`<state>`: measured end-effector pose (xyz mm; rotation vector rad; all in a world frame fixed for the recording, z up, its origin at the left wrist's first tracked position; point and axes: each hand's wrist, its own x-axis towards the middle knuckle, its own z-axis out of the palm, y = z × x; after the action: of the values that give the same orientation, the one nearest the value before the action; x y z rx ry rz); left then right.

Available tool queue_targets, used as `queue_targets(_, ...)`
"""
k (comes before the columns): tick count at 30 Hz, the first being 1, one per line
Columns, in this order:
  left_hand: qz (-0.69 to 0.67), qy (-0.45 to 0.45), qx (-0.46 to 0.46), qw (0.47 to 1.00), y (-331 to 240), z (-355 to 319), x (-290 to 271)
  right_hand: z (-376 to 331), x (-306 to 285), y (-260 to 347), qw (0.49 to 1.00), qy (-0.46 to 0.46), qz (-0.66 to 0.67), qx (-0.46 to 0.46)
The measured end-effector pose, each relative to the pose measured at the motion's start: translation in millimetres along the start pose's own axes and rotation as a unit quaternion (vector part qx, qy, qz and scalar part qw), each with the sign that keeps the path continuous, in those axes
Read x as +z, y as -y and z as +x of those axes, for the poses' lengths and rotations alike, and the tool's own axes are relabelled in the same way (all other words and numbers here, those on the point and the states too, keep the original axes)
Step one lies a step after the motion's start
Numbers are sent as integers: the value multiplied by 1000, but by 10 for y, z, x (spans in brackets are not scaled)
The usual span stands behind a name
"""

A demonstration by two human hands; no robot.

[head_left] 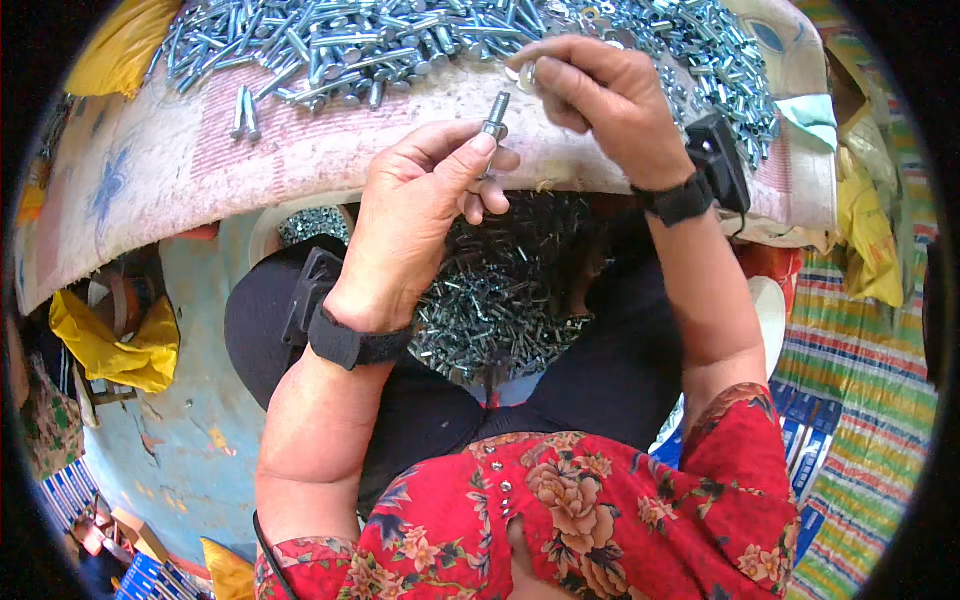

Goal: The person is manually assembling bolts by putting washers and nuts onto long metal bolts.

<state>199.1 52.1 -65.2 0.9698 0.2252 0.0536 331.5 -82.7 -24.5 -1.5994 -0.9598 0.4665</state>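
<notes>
My left hand [425, 180] grips a silver bolt [497, 110] between thumb and fingers, its threaded end pointing up. A collar or nut sits around the bolt just above my thumb; its lower part is hidden by the fingers. Up and to the right, my right hand [615, 95] pinches a small flat shiny piece, apparently a washer [526, 78], between thumb and forefinger. It is apart from the bolt's tip. Behind both hands, a large heap of silver bolts [350, 45] lies on the cloth-covered table [330, 150].
Two bolts [245, 115] lie apart from the heap. Below the table edge, between my knees, is a pile of small metal fasteners [500, 320]. A pale tub [265, 235] of small parts stands left of it. Yellow bags [120, 345] and a striped sheet [860, 400] flank me.
</notes>
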Motion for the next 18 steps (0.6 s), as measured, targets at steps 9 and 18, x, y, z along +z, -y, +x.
queue_targets(9,187,61,103,975,98,60,223,-427,10,43,983,-29,172,57)
queue_targets(18,160,169,125,964,254,150,541,-914,-73,170,979,-186,78,-2)
